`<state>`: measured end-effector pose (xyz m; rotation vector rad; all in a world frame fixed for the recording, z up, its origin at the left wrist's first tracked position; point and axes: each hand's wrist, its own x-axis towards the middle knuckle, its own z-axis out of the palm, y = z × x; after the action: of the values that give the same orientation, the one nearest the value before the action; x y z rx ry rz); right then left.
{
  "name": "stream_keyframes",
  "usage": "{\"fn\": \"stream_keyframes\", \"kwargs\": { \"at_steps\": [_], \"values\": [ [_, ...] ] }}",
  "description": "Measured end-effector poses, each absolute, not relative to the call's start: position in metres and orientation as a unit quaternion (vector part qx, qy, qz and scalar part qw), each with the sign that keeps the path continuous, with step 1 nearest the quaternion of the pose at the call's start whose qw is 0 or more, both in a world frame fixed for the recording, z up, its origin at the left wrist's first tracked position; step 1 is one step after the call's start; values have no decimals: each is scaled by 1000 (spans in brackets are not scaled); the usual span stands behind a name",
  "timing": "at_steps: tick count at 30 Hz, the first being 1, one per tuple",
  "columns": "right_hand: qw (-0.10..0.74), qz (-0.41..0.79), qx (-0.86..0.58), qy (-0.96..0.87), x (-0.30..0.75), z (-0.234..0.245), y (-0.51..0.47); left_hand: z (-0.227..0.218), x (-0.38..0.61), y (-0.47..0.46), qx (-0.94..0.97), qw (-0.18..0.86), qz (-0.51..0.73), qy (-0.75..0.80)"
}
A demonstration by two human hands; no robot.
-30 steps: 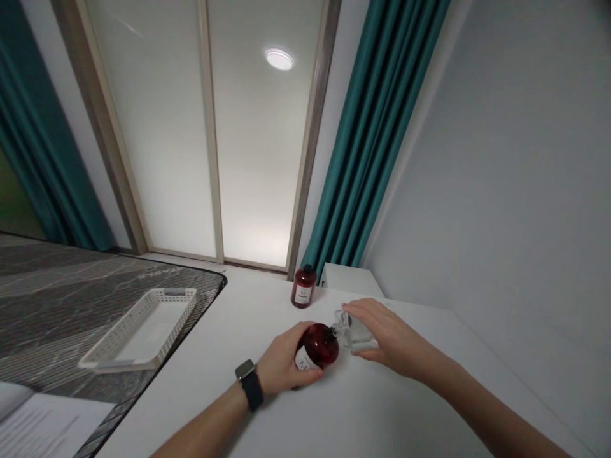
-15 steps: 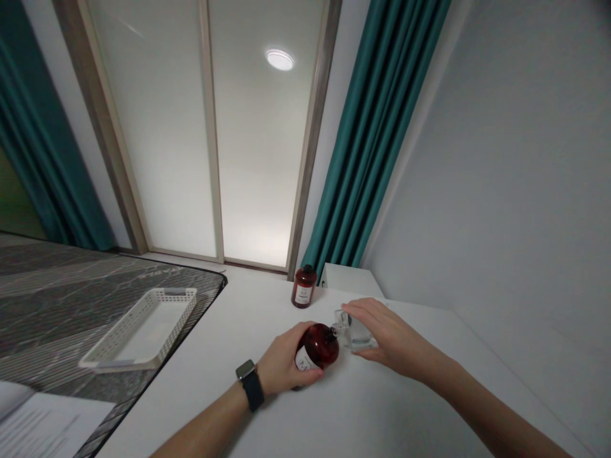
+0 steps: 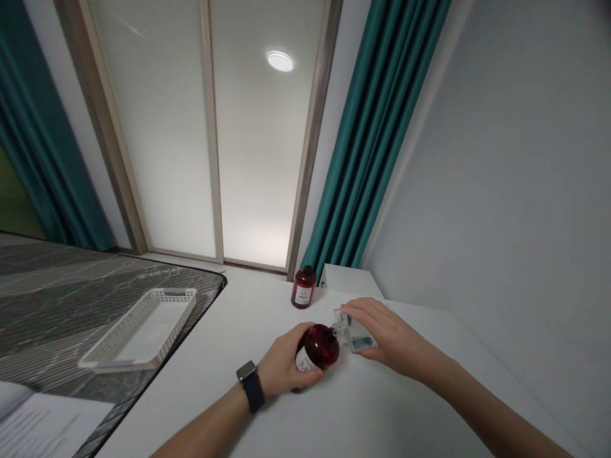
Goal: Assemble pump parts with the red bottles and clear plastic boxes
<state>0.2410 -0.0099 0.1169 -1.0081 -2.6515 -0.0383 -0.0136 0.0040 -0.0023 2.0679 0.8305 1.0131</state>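
On the white worktop (image 3: 363,413), the left hand (image 3: 281,366) is clasping a dark red bottle (image 3: 317,348). The right hand (image 3: 389,334) is clamping a clear container (image 3: 351,334), tilting it against the bottle's top. Farther back, a second red bottle (image 3: 303,287) is standing upright near the teal curtain (image 3: 363,159).

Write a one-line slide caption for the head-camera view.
Left hand grips a dark red bottle at a white table; right hand holds a clear container tilted at its top.
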Motion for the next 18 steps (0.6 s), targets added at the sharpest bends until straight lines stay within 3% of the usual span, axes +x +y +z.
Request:
{"fn": "stream_keyframes", "kwargs": {
  "at_steps": [18],
  "values": [
    [140,-21,-326,-935,237,133,-8,3,-11,2,777,365,418,297]
  ]
}}
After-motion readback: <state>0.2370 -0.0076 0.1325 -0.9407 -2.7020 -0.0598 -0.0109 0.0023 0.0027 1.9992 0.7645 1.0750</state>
